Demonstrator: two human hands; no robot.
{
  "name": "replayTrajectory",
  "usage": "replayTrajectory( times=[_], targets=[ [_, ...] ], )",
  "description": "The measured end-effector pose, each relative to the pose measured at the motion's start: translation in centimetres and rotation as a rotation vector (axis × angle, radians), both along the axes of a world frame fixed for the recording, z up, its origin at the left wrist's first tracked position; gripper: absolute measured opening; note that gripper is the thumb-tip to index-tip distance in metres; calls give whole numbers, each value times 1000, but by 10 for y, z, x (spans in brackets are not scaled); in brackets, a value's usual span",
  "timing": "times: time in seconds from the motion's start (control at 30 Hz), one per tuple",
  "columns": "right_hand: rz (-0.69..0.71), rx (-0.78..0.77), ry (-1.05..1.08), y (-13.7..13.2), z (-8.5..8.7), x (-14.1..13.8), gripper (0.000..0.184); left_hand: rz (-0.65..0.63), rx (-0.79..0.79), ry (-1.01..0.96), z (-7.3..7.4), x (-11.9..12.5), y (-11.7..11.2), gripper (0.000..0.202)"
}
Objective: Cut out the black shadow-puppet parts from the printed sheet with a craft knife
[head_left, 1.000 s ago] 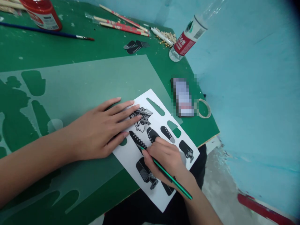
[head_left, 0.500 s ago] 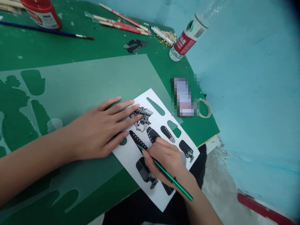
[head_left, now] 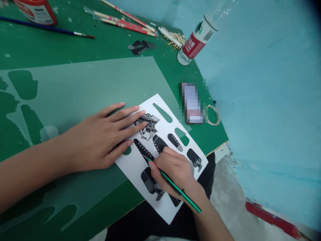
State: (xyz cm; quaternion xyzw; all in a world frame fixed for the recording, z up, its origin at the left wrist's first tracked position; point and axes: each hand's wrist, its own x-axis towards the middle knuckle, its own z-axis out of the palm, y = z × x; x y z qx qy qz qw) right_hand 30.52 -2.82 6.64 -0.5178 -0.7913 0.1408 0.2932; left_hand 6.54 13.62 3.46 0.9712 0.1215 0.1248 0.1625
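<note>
- A green pencil-like tool is gripped in the closed fingers of the right hand, pinched close to its working end.
- The tool's long axis is laid on a diagonal: the tip points up and to the left, onto the white printed sheet, while the rear end points down and to the right, past the wrist and beyond the table edge.
- The tip is set against a long black printed strip near the middle of the sheet.
- The left hand is laid flat and open, fingers spread, holding nothing; its fingertips are pressed on the sheet's upper left part, beside a black printed head figure.
- The sheet is placed at an angle on the green table, near its front corner, partly over a pale translucent stencil sheet.
- Beyond it, a roll of tape, a plastic bottle, a paintbrush and chopsticks are seen, well apart from both hands.
</note>
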Motion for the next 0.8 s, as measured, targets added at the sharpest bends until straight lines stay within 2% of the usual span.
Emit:
replayTrajectory(
  times=[0.27,0.53,0.67,0.8],
  targets=[
    [7,23,-34,0,1,1,39,27,15,-61,-8,0,-3,67],
    [8,33,-20,-2,-2,2,37,51,16,28,5,2,-5,58],
    [1,33,-26,-3,-1,2,38,43,50,19,7,1,-5,58],
    [-1,20,-24,-5,0,3,38,57,-35,-10,5,2,-4,58]
  ],
)
